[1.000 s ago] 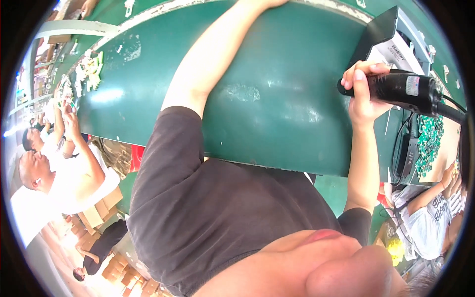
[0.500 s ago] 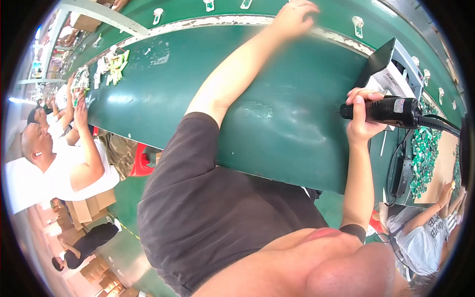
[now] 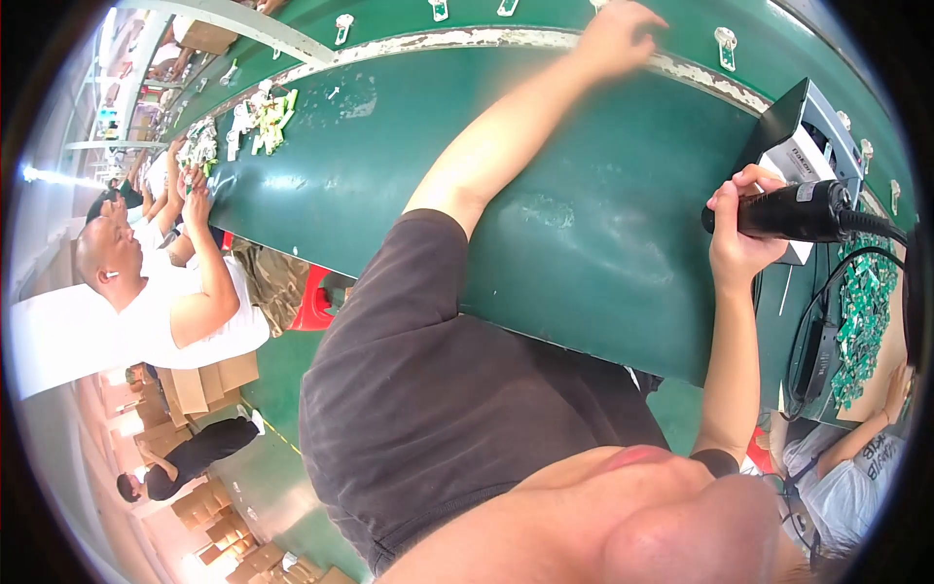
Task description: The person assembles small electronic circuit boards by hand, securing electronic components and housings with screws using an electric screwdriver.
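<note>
My right hand [image 3: 744, 229] is wrapped round a black corded electric screwdriver [image 3: 793, 212], held sideways above the green table. Its cable runs off to the right, and its tip end points left. My left hand [image 3: 618, 41] reaches past the table's far edge to the green belt, its fingers apart and nothing visible in them. A small white part [image 3: 597, 4] lies beside that hand, mostly cut off by the picture's upper rim. On the belt to its right lies a white-and-green part [image 3: 726, 49] with a round head.
A grey-and-black box-shaped device [image 3: 803, 146] stands right of the table [image 3: 603, 263]. Beyond it are a pile of green circuit boards [image 3: 864, 326] and a black power adapter [image 3: 820, 360]. Pale green and white parts [image 3: 263, 122] lie at far left, near a seated co-worker [image 3: 209, 302].
The whole view has shifted, so the scene sits further right. My left hand stays over the belt with its fingers apart; my right hand keeps its hold on the screwdriver.
</note>
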`<action>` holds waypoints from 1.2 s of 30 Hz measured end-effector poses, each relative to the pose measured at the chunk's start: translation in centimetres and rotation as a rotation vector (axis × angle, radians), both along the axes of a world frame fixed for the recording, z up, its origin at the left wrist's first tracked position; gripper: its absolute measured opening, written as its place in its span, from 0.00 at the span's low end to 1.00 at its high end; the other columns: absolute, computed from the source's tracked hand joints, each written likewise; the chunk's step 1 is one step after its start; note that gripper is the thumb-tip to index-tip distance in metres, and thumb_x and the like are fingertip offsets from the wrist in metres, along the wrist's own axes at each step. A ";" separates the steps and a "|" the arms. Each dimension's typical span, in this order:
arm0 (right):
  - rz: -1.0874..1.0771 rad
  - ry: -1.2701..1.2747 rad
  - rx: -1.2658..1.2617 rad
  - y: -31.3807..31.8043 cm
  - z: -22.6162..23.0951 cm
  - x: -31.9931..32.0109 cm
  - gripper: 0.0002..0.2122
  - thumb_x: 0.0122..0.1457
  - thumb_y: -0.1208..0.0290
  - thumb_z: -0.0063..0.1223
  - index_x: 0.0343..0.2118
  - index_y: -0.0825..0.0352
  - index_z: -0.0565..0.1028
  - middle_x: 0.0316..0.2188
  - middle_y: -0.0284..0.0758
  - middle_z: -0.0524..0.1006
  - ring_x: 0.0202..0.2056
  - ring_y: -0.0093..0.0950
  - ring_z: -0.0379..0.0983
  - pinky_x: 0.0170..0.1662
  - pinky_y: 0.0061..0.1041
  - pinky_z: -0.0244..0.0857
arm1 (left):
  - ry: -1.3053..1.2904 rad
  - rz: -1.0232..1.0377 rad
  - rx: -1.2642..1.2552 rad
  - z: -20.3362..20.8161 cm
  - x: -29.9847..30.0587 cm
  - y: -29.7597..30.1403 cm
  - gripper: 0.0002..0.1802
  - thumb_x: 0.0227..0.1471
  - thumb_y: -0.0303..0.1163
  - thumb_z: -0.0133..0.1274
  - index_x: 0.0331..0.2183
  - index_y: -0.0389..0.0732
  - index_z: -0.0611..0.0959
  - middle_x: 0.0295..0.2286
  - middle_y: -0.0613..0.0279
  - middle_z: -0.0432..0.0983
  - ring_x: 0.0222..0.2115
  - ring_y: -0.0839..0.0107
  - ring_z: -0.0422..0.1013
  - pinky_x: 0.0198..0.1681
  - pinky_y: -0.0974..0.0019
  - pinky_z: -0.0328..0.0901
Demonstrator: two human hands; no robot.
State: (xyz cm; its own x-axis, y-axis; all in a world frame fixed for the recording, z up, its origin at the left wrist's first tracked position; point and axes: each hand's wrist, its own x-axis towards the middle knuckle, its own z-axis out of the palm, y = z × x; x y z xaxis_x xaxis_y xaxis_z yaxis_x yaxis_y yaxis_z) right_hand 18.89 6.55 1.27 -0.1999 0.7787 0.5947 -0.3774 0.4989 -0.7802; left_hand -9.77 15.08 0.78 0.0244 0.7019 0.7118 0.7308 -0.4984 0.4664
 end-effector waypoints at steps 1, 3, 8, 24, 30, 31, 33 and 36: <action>-0.014 0.021 0.013 0.0 -0.4 -0.1 0.22 0.55 0.95 0.55 0.50 0.68 0.67 0.41 0.40 0.73 0.32 0.23 0.74 0.34 0.22 0.74 | 0.002 -0.001 -0.001 0.7 1.1 -0.3 0.15 0.49 0.23 0.53 0.41 0.37 0.82 0.39 0.49 0.77 0.45 0.48 0.71 0.53 0.53 0.65; -0.042 -0.021 0.068 0.2 -0.3 -0.3 0.22 0.55 0.95 0.55 0.51 0.69 0.67 0.41 0.40 0.73 0.33 0.23 0.74 0.34 0.22 0.74 | 0.618 0.570 -0.189 1.6 3.0 -1.0 0.14 0.49 0.23 0.52 0.40 0.37 0.83 0.37 0.48 0.77 0.44 0.48 0.72 0.52 0.53 0.65; -0.015 -0.005 0.191 0.7 -0.5 -1.0 0.23 0.55 0.95 0.55 0.52 0.70 0.67 0.41 0.40 0.73 0.33 0.23 0.75 0.35 0.23 0.75 | 0.014 -0.001 0.008 -0.2 -0.3 -0.1 0.13 0.49 0.22 0.52 0.39 0.37 0.84 0.36 0.48 0.78 0.41 0.48 0.72 0.48 0.53 0.67; 0.036 -0.076 0.036 -0.1 0.0 -0.9 0.27 0.55 0.96 0.54 0.56 0.68 0.65 0.42 0.39 0.73 0.32 0.20 0.73 0.33 0.17 0.70 | 0.050 0.060 0.062 -3.8 -2.2 2.5 0.10 0.47 0.31 0.57 0.33 0.48 0.89 0.34 0.57 0.84 0.40 0.53 0.77 0.48 0.54 0.72; 0.035 -0.045 0.031 0.0 -0.2 -1.1 0.26 0.57 0.94 0.54 0.57 0.67 0.65 0.42 0.40 0.74 0.31 0.21 0.73 0.29 0.18 0.71 | 0.079 0.020 0.011 -3.7 -2.5 2.2 0.10 0.49 0.32 0.57 0.34 0.48 0.90 0.36 0.57 0.84 0.42 0.55 0.77 0.48 0.54 0.72; 0.038 -0.046 0.049 0.1 -0.1 -1.1 0.26 0.57 0.94 0.54 0.57 0.67 0.65 0.42 0.40 0.74 0.31 0.21 0.73 0.28 0.19 0.71 | 0.049 -0.002 0.008 -3.7 -2.5 2.0 0.09 0.48 0.33 0.57 0.33 0.47 0.89 0.35 0.58 0.83 0.40 0.55 0.77 0.46 0.55 0.73; -0.004 -0.055 0.047 0.5 -0.9 0.2 0.28 0.56 0.94 0.54 0.58 0.67 0.64 0.43 0.41 0.74 0.32 0.21 0.74 0.29 0.19 0.72 | -0.088 -0.069 -0.134 -1.0 0.7 0.9 0.09 0.52 0.25 0.53 0.34 0.36 0.86 0.34 0.48 0.80 0.39 0.49 0.76 0.46 0.55 0.70; 0.030 0.004 0.004 0.4 -0.7 -0.6 0.28 0.57 0.94 0.54 0.59 0.66 0.64 0.43 0.42 0.74 0.33 0.21 0.74 0.29 0.19 0.72 | -0.093 -0.034 -0.101 -0.5 -0.3 0.3 0.09 0.52 0.25 0.53 0.34 0.36 0.87 0.34 0.48 0.80 0.37 0.50 0.77 0.43 0.56 0.71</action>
State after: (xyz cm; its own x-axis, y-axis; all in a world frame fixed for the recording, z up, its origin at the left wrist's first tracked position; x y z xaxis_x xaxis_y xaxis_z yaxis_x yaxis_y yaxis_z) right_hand 18.25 6.94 0.52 -0.2206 0.7703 0.5984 -0.3957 0.4901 -0.7767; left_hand -10.08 15.39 0.28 -0.0140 0.7699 0.6381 0.6655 -0.4691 0.5806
